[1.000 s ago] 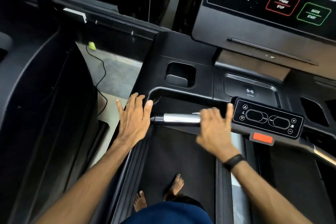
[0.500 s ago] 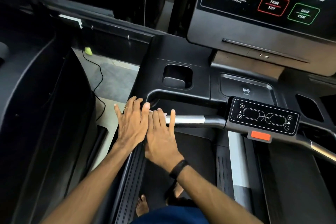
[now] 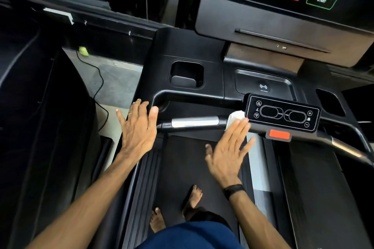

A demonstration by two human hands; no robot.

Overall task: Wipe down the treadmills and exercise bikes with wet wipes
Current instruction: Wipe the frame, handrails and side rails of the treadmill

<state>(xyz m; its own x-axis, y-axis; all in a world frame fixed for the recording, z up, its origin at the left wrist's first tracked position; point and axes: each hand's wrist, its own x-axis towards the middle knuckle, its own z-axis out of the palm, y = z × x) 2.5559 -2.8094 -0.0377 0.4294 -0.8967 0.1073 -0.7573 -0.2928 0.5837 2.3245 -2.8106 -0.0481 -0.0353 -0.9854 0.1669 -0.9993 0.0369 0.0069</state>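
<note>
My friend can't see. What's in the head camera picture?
A person's right hand presses a white wet wipe with straight fingers onto a black treadmill's silver-and-black front handlebar, beside a small black button panel. The left hand rests flat on the left side rail; bare feet stand on the belt.

console (image 3: 283, 18): "pause stop", "quick start" (rest blurred)

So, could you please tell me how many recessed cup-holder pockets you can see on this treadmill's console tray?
2: the left pocket sits above the silver handlebar grip; the right pocket lies just right of the handlebar control panel. Others may be hidden beyond the frame's right edge.
</note>
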